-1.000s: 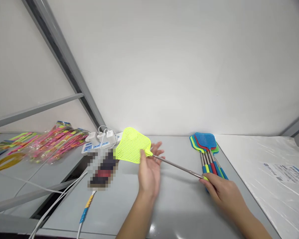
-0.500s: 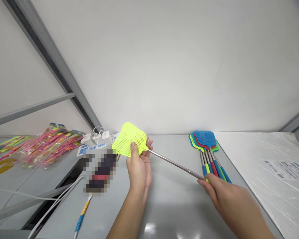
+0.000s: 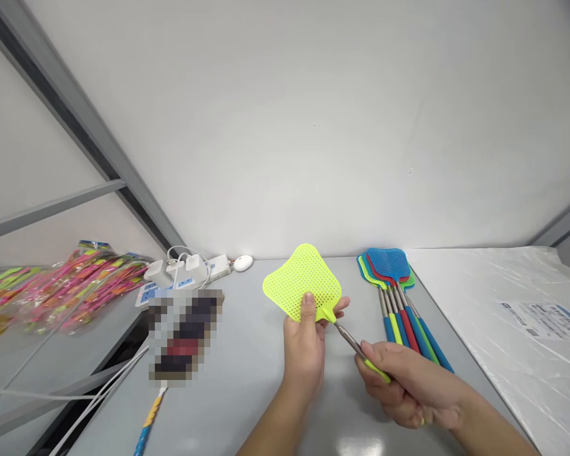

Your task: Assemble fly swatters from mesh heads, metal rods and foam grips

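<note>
A yellow-green fly swatter with a perforated head is held between both hands over the grey table. My left hand is closed on the lower part of the head, thumb on top and fingers behind it. Around the yellow-green grip is my right hand, also closed, with only a short stretch of metal rod showing between the hands. To the right lies a fanned stack of swatters, a blue head on top and blue, green, red and yellow-green grips toward me.
At left are a power strip with white plugs, a white oval device, a blurred-out dark object and a yellow-and-blue wrapped cable. Bagged colourful items lie far left. A white wrapped panel lies right.
The swatter's metal rod has become much shorter as my hands came together. My left hand and the head moved right; my right hand still grips the handle.
</note>
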The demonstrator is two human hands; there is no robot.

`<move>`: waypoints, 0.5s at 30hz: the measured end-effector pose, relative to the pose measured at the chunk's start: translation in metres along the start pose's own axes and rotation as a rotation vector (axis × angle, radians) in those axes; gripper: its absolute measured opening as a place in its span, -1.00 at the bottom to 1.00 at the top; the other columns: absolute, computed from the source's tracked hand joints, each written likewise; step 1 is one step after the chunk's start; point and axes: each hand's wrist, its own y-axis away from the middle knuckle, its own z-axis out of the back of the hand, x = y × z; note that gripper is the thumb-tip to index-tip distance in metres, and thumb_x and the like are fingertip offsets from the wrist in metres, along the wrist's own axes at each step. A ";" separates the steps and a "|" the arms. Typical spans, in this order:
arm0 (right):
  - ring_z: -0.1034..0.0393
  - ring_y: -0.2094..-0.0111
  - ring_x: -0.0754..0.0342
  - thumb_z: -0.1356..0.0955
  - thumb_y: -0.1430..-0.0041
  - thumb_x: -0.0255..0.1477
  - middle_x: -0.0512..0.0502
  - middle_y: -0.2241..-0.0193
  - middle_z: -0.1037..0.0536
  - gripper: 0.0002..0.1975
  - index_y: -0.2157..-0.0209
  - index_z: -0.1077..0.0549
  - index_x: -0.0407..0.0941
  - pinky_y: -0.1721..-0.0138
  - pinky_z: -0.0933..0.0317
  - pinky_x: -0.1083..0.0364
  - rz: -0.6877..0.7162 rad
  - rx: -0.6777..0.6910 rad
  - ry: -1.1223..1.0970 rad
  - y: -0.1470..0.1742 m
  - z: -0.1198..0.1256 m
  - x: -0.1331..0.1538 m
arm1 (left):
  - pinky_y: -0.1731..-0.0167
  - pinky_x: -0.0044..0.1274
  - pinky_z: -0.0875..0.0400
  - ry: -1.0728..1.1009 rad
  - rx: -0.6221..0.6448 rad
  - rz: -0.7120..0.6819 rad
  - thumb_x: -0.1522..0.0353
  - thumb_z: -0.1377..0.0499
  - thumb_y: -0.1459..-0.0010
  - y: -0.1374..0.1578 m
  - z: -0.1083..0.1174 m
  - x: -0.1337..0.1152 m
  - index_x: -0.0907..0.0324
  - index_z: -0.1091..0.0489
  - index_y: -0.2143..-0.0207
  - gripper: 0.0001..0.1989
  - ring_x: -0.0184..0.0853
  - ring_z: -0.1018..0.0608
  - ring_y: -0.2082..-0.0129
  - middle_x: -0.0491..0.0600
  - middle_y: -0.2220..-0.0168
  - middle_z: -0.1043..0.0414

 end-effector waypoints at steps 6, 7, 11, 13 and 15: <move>0.24 0.72 0.28 -0.24 -0.23 0.00 0.22 0.66 -0.04 -0.62 0.35 -0.23 -0.04 0.72 0.27 0.24 0.193 -0.183 0.134 -0.002 -0.016 0.012 | 0.13 -0.30 -0.45 0.024 0.068 0.049 0.10 -0.16 -0.21 -0.026 -0.001 -0.008 0.29 -0.45 0.16 -0.59 -0.10 -0.63 0.21 0.15 0.24 -0.57; 0.15 0.69 0.27 -0.28 -0.21 -0.03 0.20 0.63 -0.08 -0.65 0.32 -0.25 -0.04 0.68 0.19 0.23 0.291 -0.307 0.250 -0.004 -0.017 0.012 | 0.10 -0.28 -0.43 0.012 0.075 0.041 0.10 -0.15 -0.21 -0.031 -0.002 -0.009 0.30 -0.45 0.16 -0.58 -0.10 -0.62 0.19 0.17 0.23 -0.57; -0.07 0.53 0.19 -0.32 -0.20 -0.10 0.10 0.57 -0.22 -0.68 0.35 -0.31 -0.07 0.54 0.03 0.20 0.583 -0.777 0.576 -0.010 -0.016 0.009 | 0.05 -0.27 -0.39 -0.027 0.081 0.038 0.10 -0.15 -0.21 -0.043 -0.008 -0.005 0.31 -0.46 0.15 -0.58 -0.10 -0.61 0.16 0.19 0.20 -0.57; 0.03 0.62 0.21 -0.25 -0.25 -0.07 0.14 0.63 -0.14 -0.66 0.35 -0.32 -0.07 0.63 0.10 0.21 0.502 -0.667 0.395 -0.010 -0.014 0.008 | 0.04 -0.27 -0.39 -0.033 0.113 0.073 0.09 -0.15 -0.21 -0.047 -0.014 0.000 0.31 -0.47 0.18 -0.57 -0.09 -0.61 0.15 0.19 0.23 -0.58; 0.23 0.70 0.25 -0.22 -0.26 -0.05 0.19 0.68 -0.05 -0.64 0.34 -0.32 -0.07 0.73 0.25 0.22 0.357 -0.472 0.082 -0.008 -0.011 0.009 | 0.05 -0.27 -0.38 -0.034 0.157 0.113 0.07 -0.15 -0.20 -0.051 -0.020 0.006 0.32 -0.48 0.20 -0.55 -0.08 -0.60 0.15 0.19 0.26 -0.58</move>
